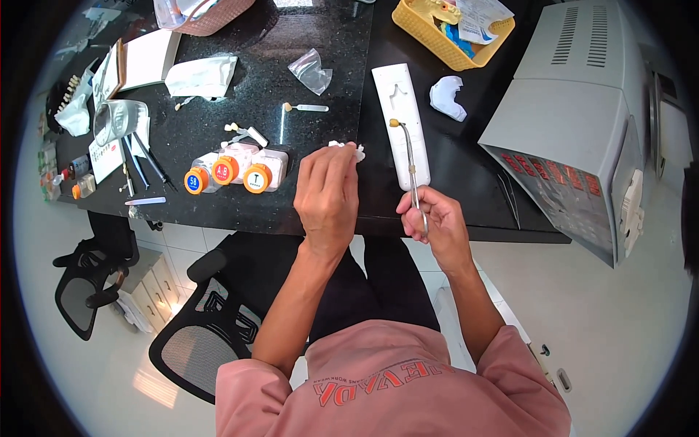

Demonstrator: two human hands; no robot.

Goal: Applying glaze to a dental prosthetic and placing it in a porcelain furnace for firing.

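Note:
My right hand (pixel 443 224) is closed around the handles of a slim metal clamp (pixel 412 164). Its curved tip holds a small yellowish tooth crown (pixel 395 123) over a long white tray (pixel 393 81). To the left, my left hand (pixel 325 191) is raised at the desk's front edge with its fingers bunched together. A crumpled white tissue (pixel 359 152) sticks out beyond those fingertips; the back of the hand hides the rest. Just left of it lie several small bottles with orange caps (pixel 257 178). Farther back rests a tooth-shade tab (pixel 309 108) on a pale stick.
At right stands a large grey machine (pixel 568 109) with tweezers (pixel 510 200) beside it. A white arch-shaped piece (pixel 447 99) and a yellow basket (pixel 408 25) lie behind. Leftward are a plastic bag (pixel 312 71), a white packet (pixel 201 77), a glass cup (pixel 116 122) and brushes (pixel 151 159).

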